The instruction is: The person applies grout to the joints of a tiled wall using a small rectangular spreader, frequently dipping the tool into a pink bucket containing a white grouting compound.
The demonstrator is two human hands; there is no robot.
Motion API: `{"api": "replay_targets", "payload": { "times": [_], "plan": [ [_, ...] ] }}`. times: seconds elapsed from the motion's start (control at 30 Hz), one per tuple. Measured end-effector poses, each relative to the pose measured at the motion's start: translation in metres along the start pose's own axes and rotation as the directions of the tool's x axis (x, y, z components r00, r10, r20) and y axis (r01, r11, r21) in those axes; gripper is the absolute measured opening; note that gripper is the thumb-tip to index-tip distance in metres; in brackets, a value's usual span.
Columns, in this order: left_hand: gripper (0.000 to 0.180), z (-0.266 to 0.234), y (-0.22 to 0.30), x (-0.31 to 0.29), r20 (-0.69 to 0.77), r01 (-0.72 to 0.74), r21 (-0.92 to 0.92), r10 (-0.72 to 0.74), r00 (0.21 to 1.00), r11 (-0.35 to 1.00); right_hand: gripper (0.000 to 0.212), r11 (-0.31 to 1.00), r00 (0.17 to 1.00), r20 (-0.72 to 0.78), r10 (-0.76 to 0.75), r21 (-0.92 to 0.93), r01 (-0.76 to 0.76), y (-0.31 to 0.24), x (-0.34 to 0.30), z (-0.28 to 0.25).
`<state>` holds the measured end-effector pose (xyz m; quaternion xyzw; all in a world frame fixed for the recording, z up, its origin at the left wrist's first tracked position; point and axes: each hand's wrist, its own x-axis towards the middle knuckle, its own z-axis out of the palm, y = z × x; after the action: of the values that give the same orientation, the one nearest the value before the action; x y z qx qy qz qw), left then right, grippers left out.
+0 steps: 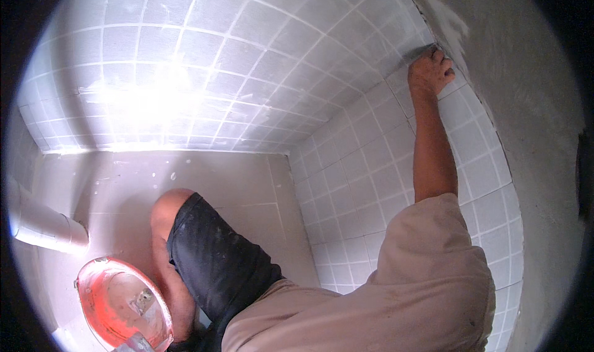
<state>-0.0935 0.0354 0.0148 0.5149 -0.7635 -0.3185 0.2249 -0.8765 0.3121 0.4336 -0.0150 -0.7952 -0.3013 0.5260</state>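
My right hand is raised to the upper right, at the corner where two tiled walls meet just under the upper edge of the tiles. Its fingers are curled and closed against the grey wall tiles. A dark sliver shows by the fingertips, but I cannot make out what they hold. My left hand is out of view. At the lower left stands an orange-red bucket with pale residue inside and a small lump in it. A flat grey piece, cut off by the lower edge, lies over the bucket's near rim.
A white pipe juts out at the left, above the bucket. My bent leg in dark shorts is beside the bucket. Tiled wall with pale joints rises ahead under a bright glare. Bare plaster borders the tiles at the right.
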Motion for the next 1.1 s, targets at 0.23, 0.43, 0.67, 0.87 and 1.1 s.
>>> {"api": "replay_targets", "payload": {
  "times": [0.23, 0.43, 0.67, 0.87, 1.1],
  "plan": [
    [0.033, 0.008, -0.003, -0.016, -0.020, 0.156, -0.112, -0.159, 0.987, 0.981, 0.050, 0.986, 0.964, 0.227, -0.141, -0.056, 0.157, -0.009, -0.009, -0.012],
    [0.035, 0.011, -0.014, -0.010, -0.067, 0.186, -0.143, -0.197, 0.978, 0.972, 0.047, 0.994, 0.994, -0.044, -0.098, -0.061, 0.095, 0.011, -0.010, 0.004],
    [0.037, 0.012, -0.021, -0.010, -0.082, 0.191, -0.150, -0.205, 0.975, 0.970, 0.044, 0.996, 0.998, 0.009, -0.055, -0.074, 0.055, 0.011, 0.008, 0.010],
    [0.038, 0.008, -0.025, -0.009, -0.093, 0.202, -0.137, -0.215, 0.972, 0.970, 0.041, 0.994, 0.990, 0.096, -0.100, -0.041, 0.104, 0.008, 0.005, -0.006],
    [0.041, 0.008, -0.031, -0.010, -0.091, 0.206, -0.139, -0.220, 0.971, 0.969, 0.039, 0.997, 0.998, -0.008, -0.066, -0.050, 0.066, 0.009, 0.007, -0.005]
  ]
}}
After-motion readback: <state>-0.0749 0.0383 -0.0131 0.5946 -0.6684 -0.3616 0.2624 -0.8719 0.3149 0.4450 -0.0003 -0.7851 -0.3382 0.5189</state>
